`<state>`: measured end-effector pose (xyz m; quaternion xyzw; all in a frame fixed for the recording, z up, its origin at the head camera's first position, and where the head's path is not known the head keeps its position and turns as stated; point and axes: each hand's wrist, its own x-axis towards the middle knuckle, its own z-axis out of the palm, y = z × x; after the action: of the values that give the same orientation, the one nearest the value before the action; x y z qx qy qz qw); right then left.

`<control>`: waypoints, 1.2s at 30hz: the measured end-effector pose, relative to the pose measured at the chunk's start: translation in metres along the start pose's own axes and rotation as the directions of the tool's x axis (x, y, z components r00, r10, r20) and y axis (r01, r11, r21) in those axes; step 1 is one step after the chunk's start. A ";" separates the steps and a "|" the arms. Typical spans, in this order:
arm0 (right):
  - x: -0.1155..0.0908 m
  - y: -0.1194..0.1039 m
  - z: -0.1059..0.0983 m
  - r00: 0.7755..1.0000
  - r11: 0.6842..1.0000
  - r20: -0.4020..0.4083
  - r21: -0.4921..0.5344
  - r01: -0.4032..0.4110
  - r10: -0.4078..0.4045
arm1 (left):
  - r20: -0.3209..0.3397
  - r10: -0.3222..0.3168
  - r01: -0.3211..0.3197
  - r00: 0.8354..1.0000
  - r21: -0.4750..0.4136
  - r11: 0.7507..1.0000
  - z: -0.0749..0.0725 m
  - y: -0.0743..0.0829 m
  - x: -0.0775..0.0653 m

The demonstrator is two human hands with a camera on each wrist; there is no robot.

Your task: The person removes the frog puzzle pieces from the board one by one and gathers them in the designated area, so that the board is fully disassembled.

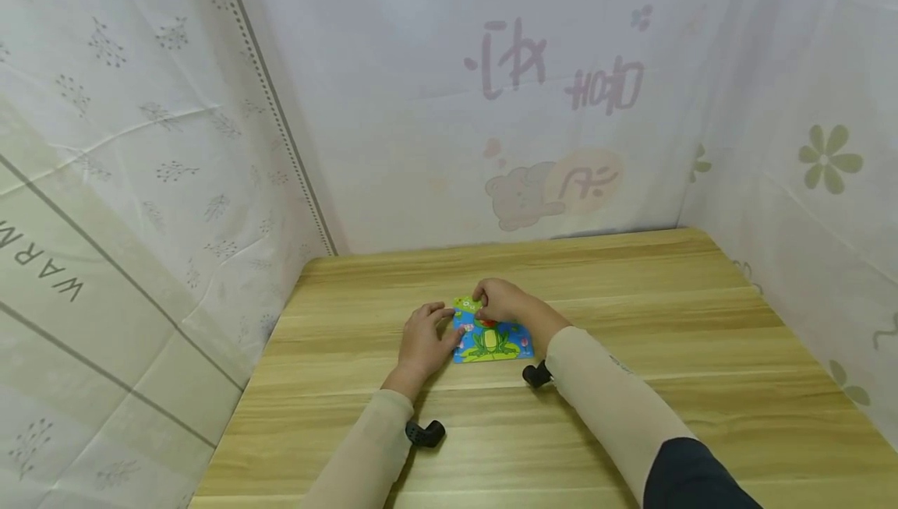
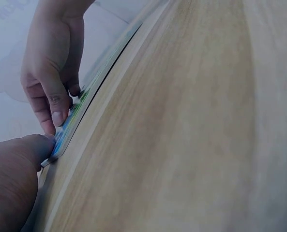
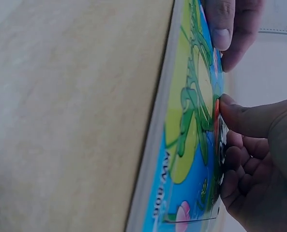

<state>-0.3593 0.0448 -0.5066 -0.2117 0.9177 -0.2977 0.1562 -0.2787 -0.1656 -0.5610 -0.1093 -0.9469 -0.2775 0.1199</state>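
Left hand (image 1: 424, 341): fingers loose, touching board (image 1: 491, 347) at nine o'clock. Right hand (image 1: 502, 302): fingers curled at twelve; whether gripping, cannot tell. Board: frog-printed, flat on table (image 1: 631, 291). Likely risk: skidding, should the left's touch prove too light.

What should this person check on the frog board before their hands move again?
1. Frog board lying flat: ok, it rests on the wooden table.
2. Board away from the table's edges: ok, there is wood on every side.
3. Left hand placed to steady it: ok, its thumb touches the board's left part.
4. Right hand at the frog's head: ok, its thumb touches near the red patch.
5. Whole picture visible: not ok, the right hand covers part of it.
6. Anything loose under those fingers: cannot tell, they hide it.
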 end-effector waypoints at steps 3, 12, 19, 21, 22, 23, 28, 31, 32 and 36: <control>0.000 0.000 -0.001 1.000 1.000 0.020 0.025 -0.006 0.006 | 0.001 -0.001 0.001 1.000 -0.008 1.000 -0.001 0.001 0.000; 0.003 0.003 -0.002 1.000 1.000 0.013 0.010 0.009 -0.009 | -0.016 0.007 -0.007 1.000 -0.016 1.000 -0.001 0.001 0.002; 0.004 0.002 -0.003 1.000 1.000 0.015 -0.010 0.010 -0.010 | -0.003 -0.007 0.007 1.000 -0.020 1.000 0.000 -0.001 0.000; 0.004 0.001 -0.004 1.000 1.000 0.022 -0.019 0.007 -0.006 | -0.002 -0.008 0.008 1.000 -0.025 1.000 0.000 -0.001 0.000; 0.005 0.000 -0.004 1.000 1.000 0.027 -0.021 0.003 -0.002 | -0.001 -0.009 0.009 1.000 -0.026 1.000 0.000 -0.001 0.000; 0.005 0.000 -0.004 0.999 1.000 0.032 -0.022 0.001 -0.001 | 0.002 -0.010 0.010 1.000 -0.026 1.000 0.000 0.000 0.000; 0.003 -0.003 -0.006 0.998 1.000 0.054 0.005 -0.012 0.011 | 0.011 -0.014 0.014 1.000 -0.026 1.000 -0.002 0.001 -0.001; 0.003 -0.004 -0.006 0.998 1.000 0.056 0.015 -0.019 0.018 | 0.015 -0.015 0.015 1.000 -0.022 1.000 -0.003 0.001 -0.001; 0.003 -0.004 -0.006 0.998 1.000 0.056 0.020 -0.021 0.020 | 0.017 -0.016 0.016 1.000 -0.020 1.000 -0.003 0.001 -0.001; 0.005 -0.001 -0.005 0.999 0.999 0.047 0.028 -0.020 0.019 | 0.023 -0.023 0.023 0.999 -0.014 1.000 -0.004 0.003 -0.001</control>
<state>-0.3647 0.0437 -0.5029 -0.2075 0.9115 -0.3042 0.1835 -0.2767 -0.1655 -0.5569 -0.1024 -0.9474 -0.2845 0.1052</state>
